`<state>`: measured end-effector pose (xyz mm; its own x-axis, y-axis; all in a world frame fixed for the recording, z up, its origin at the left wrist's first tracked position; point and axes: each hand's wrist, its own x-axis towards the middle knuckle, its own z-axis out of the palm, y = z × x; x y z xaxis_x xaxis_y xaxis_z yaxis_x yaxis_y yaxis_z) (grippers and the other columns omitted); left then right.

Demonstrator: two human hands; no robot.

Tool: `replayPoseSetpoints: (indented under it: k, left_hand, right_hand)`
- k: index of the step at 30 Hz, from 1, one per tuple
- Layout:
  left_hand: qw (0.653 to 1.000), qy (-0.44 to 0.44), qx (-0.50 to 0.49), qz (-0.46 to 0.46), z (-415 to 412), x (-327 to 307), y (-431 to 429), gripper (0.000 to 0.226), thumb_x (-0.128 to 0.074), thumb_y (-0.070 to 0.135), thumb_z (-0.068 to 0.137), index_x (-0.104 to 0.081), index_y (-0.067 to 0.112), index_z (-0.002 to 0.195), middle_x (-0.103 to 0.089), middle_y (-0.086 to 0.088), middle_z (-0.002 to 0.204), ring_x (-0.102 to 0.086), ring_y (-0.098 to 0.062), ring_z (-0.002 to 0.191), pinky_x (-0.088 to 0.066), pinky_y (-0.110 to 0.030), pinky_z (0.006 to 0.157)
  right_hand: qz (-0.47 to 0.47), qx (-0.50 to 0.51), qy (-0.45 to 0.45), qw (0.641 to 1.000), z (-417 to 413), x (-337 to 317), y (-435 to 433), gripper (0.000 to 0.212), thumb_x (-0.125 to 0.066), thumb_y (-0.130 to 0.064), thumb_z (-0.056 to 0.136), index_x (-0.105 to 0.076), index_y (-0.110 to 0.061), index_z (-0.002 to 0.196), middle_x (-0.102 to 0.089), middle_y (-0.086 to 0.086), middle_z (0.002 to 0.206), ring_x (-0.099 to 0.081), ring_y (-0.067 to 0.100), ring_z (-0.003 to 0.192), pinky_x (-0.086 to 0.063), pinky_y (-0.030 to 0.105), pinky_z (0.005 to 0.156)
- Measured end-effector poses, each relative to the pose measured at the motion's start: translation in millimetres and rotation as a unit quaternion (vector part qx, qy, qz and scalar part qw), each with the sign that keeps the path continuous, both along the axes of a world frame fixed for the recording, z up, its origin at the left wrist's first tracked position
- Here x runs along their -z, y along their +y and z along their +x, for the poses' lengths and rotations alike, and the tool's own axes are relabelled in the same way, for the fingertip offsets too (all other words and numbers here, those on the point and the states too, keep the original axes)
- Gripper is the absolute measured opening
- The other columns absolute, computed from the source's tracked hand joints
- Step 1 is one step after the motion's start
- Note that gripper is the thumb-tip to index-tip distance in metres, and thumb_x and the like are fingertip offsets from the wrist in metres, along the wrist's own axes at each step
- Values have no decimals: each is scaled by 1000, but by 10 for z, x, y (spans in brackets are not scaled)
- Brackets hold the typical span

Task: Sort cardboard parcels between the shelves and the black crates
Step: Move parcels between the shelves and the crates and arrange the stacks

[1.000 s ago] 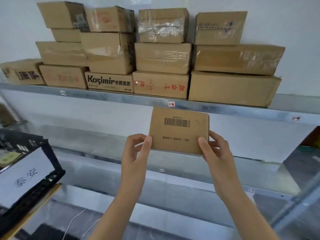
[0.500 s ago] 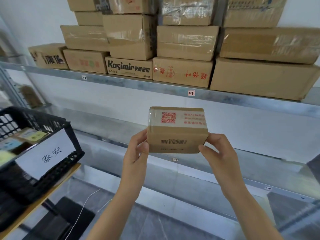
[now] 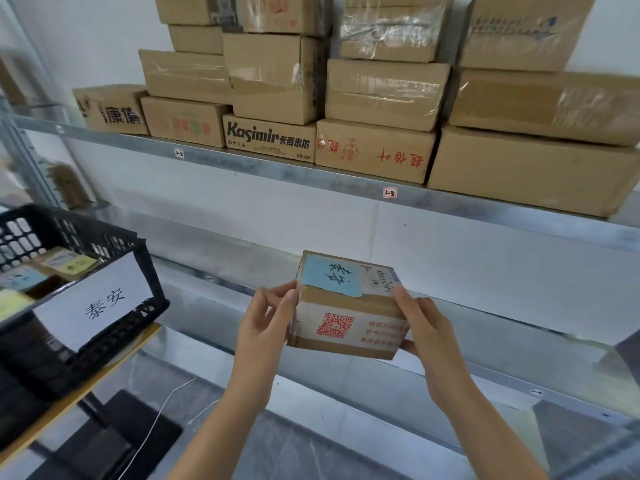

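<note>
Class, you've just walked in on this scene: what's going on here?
A person holds a small parcel in front of the shelves, with the left hand and right hand gripping its sides. A blue note with handwriting lies on its top. A black crate with a paper sign stands at the left. More boxes are stacked on the upper shelf.

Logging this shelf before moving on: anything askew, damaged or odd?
The red-printed carton on the upper shelf, right of the Kasimir box, seems to sit upside down: its characters look inverted. The parcel gripped between left hand and right hand looks intact.
</note>
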<state>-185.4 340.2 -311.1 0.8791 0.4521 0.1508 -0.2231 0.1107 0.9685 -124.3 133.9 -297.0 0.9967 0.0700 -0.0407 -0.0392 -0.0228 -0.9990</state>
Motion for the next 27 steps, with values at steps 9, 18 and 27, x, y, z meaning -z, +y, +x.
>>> replayPoseSetpoints:
  k: [9,18,27]
  left_hand:
    - [986,113,89,-86,-41,51,245,57,-61,67,77,-75,16,98,-74,-16,110,-71,-31,104,-60,-39,82]
    - [980,153,64,-111,-7,12,595,90,-73,61,72,-45,7,137,-74,-12,114,-72,-31,104,-54,-44,92]
    - [970,67,-64,-224,-30,133,1144,90,-78,46,69,-39,15,144,-75,-11,112,-72,-29,103,-62,-35,76]
  right_hand:
    - [26,-39,-69,997,76,91,184,51,-71,-47,76,-38,-8,81,-74,-13,104,-70,5,94,-53,17,65]
    - [5,-121,-79,990,380,35,548,50,-71,-49,70,-47,-12,93,-58,-16,129,-65,13,111,-60,28,76]
    - [-14,-238,121,964,307,149,1467,91,-62,-71,59,-47,-25,137,-62,0,130,-62,16,117,-53,42,100]
